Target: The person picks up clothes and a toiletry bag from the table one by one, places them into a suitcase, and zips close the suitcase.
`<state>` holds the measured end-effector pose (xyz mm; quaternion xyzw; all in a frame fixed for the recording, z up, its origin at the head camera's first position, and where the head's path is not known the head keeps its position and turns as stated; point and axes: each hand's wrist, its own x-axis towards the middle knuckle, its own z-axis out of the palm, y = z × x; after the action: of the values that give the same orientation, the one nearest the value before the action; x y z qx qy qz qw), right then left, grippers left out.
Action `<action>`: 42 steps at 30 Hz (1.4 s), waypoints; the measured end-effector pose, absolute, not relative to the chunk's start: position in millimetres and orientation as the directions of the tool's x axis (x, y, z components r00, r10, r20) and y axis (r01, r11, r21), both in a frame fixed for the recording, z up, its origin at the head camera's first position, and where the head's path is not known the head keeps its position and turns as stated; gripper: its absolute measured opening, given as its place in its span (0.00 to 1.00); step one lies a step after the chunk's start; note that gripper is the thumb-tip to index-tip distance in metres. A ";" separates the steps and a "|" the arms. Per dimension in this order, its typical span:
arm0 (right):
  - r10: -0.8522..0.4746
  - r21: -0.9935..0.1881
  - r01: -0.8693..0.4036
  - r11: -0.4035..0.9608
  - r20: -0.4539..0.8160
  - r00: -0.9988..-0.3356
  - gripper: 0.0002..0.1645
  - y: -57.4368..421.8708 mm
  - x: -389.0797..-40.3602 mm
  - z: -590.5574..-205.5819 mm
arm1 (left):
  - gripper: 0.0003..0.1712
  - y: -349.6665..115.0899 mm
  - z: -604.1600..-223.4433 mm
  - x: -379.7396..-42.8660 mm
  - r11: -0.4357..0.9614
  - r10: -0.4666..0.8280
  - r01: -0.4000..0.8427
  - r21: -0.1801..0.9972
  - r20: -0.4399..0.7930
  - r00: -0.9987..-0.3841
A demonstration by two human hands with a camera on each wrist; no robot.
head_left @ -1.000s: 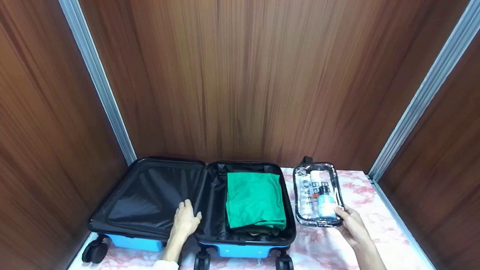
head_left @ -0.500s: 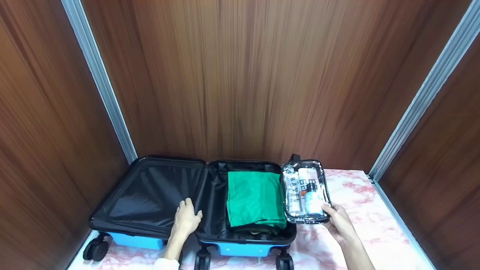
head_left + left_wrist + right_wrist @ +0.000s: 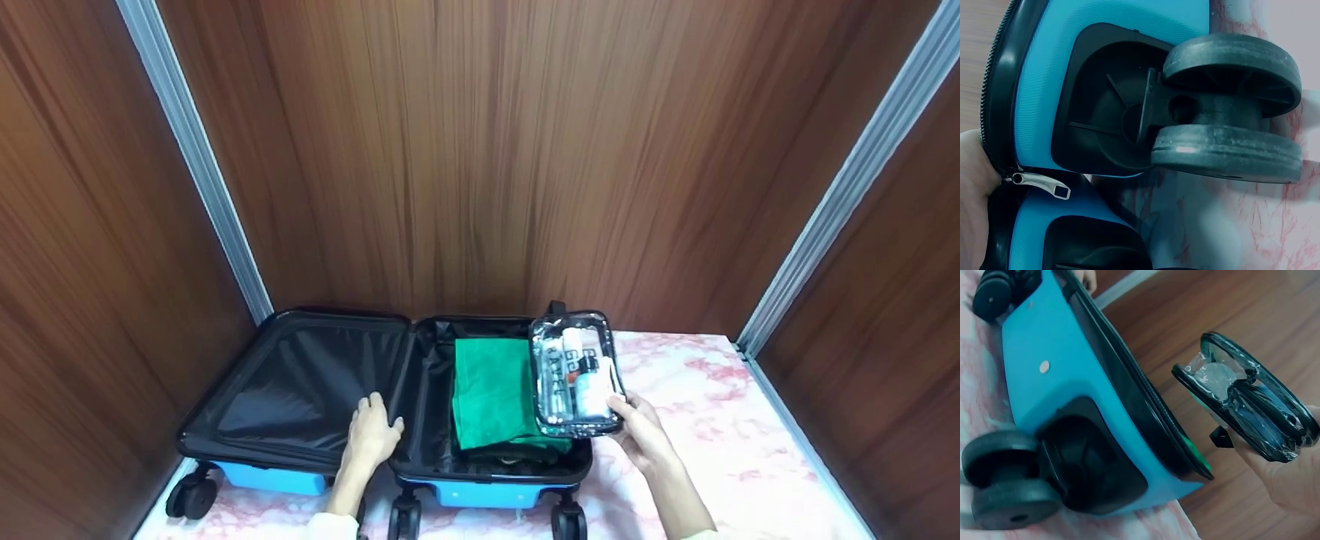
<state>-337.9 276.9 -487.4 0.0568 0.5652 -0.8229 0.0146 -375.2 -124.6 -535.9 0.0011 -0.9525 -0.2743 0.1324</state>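
Observation:
A clear toiletry bag [image 3: 574,375] with black edging and several bottles inside is held by my right hand [image 3: 641,431] at its lower right corner. It hangs over the right side of an open blue suitcase [image 3: 487,495], covering part of a folded green cloth [image 3: 491,394] in the right half. In the right wrist view the toiletry bag [image 3: 1252,399] is apart from the suitcase rim. My left hand [image 3: 370,435] rests near the inner edge of the suitcase's left half [image 3: 277,405], fingers extended. In the left wrist view, a zipper pull [image 3: 1041,183] lies beside that hand.
Black caster wheels [image 3: 191,495] stick out from the suitcase's near side. A pink-and-white marbled tabletop [image 3: 720,420] extends to the right. Wood-grain panels [image 3: 480,165] stand behind and at both sides, with metal posts [image 3: 199,165] in the corners.
My right hand has carried the toiletry bag leftward, from beside the suitcase to over its right half. The left hand has stayed in place.

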 end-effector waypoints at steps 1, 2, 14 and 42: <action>0.049 -0.928 0.086 -0.362 -0.111 -0.993 0.16 274.2 -338.7 -488.0 | 0.35 -124.4 -535.6 -375.2 0.849 -0.074 0.071 0.523 0.251 -0.965; 0.057 -0.926 0.088 -0.366 -0.116 -0.992 0.14 271.8 -339.3 -488.6 | 0.35 -124.3 -535.3 -375.2 0.848 -0.074 0.069 0.525 0.248 -0.966; 0.046 -0.929 0.087 -0.360 -0.111 -0.993 0.10 246.2 -347.7 -493.4 | 0.34 -125.2 -535.7 -375.4 0.850 -0.076 0.082 0.521 0.275 -0.958; -0.081 -0.939 0.114 -0.325 -0.093 -0.992 0.22 190.2 -362.5 -494.0 | 0.31 -125.4 -537.5 -377.9 0.852 -0.077 0.085 0.517 0.284 -0.956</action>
<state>-362.5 190.2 -494.0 0.0144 0.5778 -0.8138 0.0599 -377.9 -125.4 -537.5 -0.0021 -0.9507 -0.2722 0.1487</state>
